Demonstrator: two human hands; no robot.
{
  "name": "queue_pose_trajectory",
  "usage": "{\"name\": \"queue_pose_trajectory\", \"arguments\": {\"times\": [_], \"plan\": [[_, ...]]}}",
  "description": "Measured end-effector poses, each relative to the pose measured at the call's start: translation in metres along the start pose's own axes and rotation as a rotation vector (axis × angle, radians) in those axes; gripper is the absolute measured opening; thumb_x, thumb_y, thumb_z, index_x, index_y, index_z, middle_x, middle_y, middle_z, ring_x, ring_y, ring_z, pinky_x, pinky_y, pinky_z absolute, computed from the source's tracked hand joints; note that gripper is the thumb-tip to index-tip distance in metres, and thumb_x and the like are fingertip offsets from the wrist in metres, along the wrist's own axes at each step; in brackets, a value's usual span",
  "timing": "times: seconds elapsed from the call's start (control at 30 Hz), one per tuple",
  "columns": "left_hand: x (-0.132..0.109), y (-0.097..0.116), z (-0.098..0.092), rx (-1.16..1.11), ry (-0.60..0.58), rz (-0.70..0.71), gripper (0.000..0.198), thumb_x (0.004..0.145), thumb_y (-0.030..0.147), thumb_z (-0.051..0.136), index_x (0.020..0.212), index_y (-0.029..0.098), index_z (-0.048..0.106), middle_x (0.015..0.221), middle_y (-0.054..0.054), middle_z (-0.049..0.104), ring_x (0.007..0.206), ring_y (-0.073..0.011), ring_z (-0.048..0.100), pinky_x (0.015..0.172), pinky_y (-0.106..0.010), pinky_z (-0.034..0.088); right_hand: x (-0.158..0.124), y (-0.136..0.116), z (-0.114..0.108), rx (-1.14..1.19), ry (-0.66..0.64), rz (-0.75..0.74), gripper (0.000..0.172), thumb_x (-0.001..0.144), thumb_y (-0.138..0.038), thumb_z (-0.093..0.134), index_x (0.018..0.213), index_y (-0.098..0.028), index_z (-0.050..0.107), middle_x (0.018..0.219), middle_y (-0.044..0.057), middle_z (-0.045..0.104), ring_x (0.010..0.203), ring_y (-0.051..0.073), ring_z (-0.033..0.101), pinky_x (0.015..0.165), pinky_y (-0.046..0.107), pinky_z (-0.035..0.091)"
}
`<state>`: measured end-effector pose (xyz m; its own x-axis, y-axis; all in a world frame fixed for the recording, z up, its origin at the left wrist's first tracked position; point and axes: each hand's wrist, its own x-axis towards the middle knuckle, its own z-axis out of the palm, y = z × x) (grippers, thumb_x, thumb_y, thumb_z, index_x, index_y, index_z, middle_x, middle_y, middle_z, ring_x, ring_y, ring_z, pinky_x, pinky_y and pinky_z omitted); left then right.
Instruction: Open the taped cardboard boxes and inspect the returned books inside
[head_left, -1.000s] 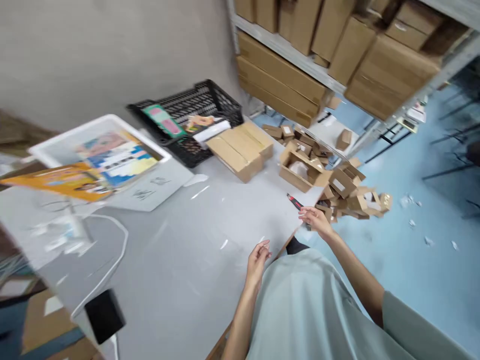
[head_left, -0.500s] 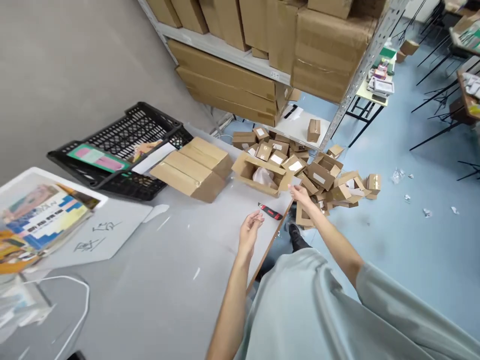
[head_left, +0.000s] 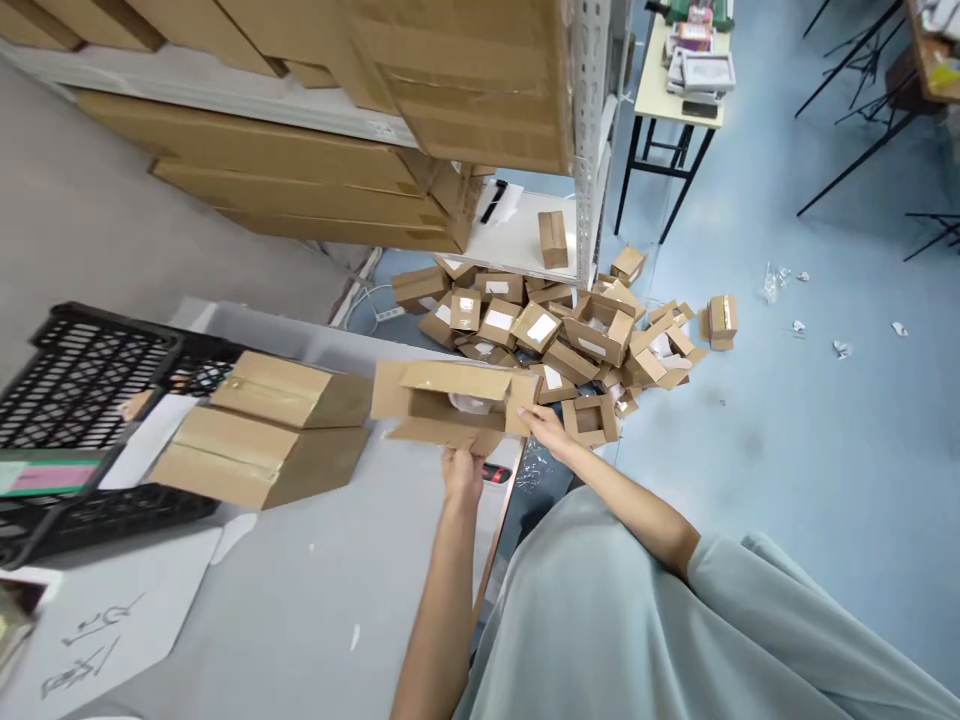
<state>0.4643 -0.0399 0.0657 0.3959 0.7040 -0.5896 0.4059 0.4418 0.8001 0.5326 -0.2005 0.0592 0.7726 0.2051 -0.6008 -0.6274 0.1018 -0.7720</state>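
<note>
An open cardboard box with its flaps spread is gripped at the table's edge. White wrapping shows inside it. My left hand pinches the near flap from below. On the right end flap, my right hand has its fingers closed. A red and black utility knife lies on the table just right of my left hand, partly covered by it. Two taped cardboard boxes sit side by side to the left.
A black plastic crate stands on the grey table at far left. Several small boxes are heaped on the floor beyond the table. A metal shelf with large cartons rises behind.
Both hands have closed on the open box, which has turned and shifted toward me. My left hand, which was empty, now holds the near flap. The view has swung to the right.
</note>
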Motion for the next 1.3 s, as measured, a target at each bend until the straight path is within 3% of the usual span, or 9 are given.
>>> {"name": "queue_pose_trajectory", "arguments": {"times": [0.07, 0.2, 0.33, 0.5, 0.63, 0.77, 0.93, 1.1, 1.3], "plan": [[-0.018, -0.012, 0.019, 0.012, -0.113, 0.04, 0.029, 0.073, 0.026, 0.08, 0.098, 0.023, 0.065, 0.099, -0.004, 0.079, 0.1, -0.0231, 0.077, 0.095, -0.039, 0.061, -0.01, 0.0, -0.041, 0.029, -0.011, 0.0, 0.056, 0.08, -0.072, 0.089, 0.068, -0.025, 0.063, 0.064, -0.001, 0.064, 0.077, 0.022, 0.065, 0.075, 0.036, 0.058], [-0.06, -0.039, 0.062, 0.102, -0.35, 0.005, 0.039, 0.071, 0.041, 0.087, 0.099, 0.022, 0.066, 0.097, -0.004, 0.079, 0.093, -0.0226, 0.077, 0.088, -0.037, 0.063, -0.038, 0.002, -0.128, 0.093, 0.092, 0.007, 0.065, 0.072, -0.087, 0.084, 0.081, -0.024, 0.07, 0.081, 0.003, 0.077, 0.085, 0.026, 0.073, 0.079, 0.038, 0.062], [-0.084, -0.069, 0.108, 0.187, -0.552, -0.076, 0.043, 0.073, 0.044, 0.087, 0.105, 0.022, 0.069, 0.11, -0.009, 0.081, 0.101, -0.0272, 0.078, 0.09, -0.041, 0.064, -0.053, 0.011, -0.191, 0.179, 0.222, 0.068, 0.065, 0.069, -0.081, 0.089, 0.098, -0.024, 0.076, 0.103, 0.008, 0.085, 0.1, 0.032, 0.08, 0.09, 0.043, 0.067], [-0.067, -0.085, 0.151, 0.207, -0.664, -0.11, 0.045, 0.08, 0.041, 0.087, 0.118, 0.022, 0.07, 0.12, -0.014, 0.079, 0.11, -0.0292, 0.078, 0.105, -0.05, 0.061, -0.019, 0.02, -0.217, 0.254, 0.211, 0.137, 0.056, 0.072, -0.07, 0.09, 0.102, -0.028, 0.069, 0.11, 0.009, 0.085, 0.111, 0.032, 0.081, 0.1, 0.048, 0.068], [-0.039, -0.073, 0.152, 0.232, -0.629, -0.064, 0.054, 0.07, 0.034, 0.098, 0.118, 0.022, 0.077, 0.128, -0.019, 0.08, 0.113, -0.0304, 0.078, 0.112, -0.053, 0.057, 0.013, 0.015, -0.211, 0.205, 0.184, 0.133, 0.051, 0.076, -0.067, 0.088, 0.105, -0.029, 0.068, 0.118, 0.01, 0.084, 0.122, 0.031, 0.08, 0.108, 0.051, 0.064], [-0.028, -0.055, 0.108, 0.173, -0.623, -0.037, 0.051, 0.068, 0.038, 0.098, 0.114, 0.023, 0.082, 0.129, -0.018, 0.082, 0.105, -0.029, 0.081, 0.108, -0.051, 0.061, 0.02, 0.001, -0.191, 0.187, 0.094, 0.091, 0.048, 0.081, -0.062, 0.086, 0.115, -0.03, 0.075, 0.134, 0.011, 0.083, 0.129, 0.032, 0.079, 0.116, 0.051, 0.059], [-0.04, -0.038, 0.018, 0.061, -0.452, -0.027, 0.054, 0.068, 0.044, 0.098, 0.114, 0.022, 0.083, 0.13, -0.017, 0.083, 0.108, -0.0312, 0.081, 0.108, -0.051, 0.06, 0.015, -0.027, -0.145, 0.072, -0.115, 0.057, 0.045, 0.086, -0.059, 0.084, 0.118, -0.028, 0.079, 0.134, 0.011, 0.084, 0.129, 0.032, 0.079, 0.117, 0.049, 0.057], [-0.06, -0.03, -0.074, -0.109, -0.221, -0.004, 0.054, 0.072, 0.046, 0.097, 0.117, 0.021, 0.083, 0.133, -0.018, 0.081, 0.117, -0.0336, 0.079, 0.112, -0.05, 0.057, 0.014, -0.042, -0.078, -0.075, -0.267, 0.018, 0.046, 0.088, -0.061, 0.083, 0.119, -0.028, 0.079, 0.132, 0.01, 0.084, 0.126, 0.031, 0.08, 0.114, 0.046, 0.059], [-0.084, -0.033, -0.174, -0.303, -0.035, 0.063, 0.062, 0.07, 0.056, 0.098, 0.119, 0.021, 0.082, 0.138, -0.019, 0.079, 0.12, -0.0348, 0.078, 0.116, -0.052, 0.056, -0.017, -0.025, 0.02, -0.188, -0.456, -0.012, 0.049, 0.085, -0.063, 0.085, 0.117, -0.026, 0.079, 0.129, 0.012, 0.085, 0.121, 0.031, 0.081, 0.11, 0.045, 0.059]]}}
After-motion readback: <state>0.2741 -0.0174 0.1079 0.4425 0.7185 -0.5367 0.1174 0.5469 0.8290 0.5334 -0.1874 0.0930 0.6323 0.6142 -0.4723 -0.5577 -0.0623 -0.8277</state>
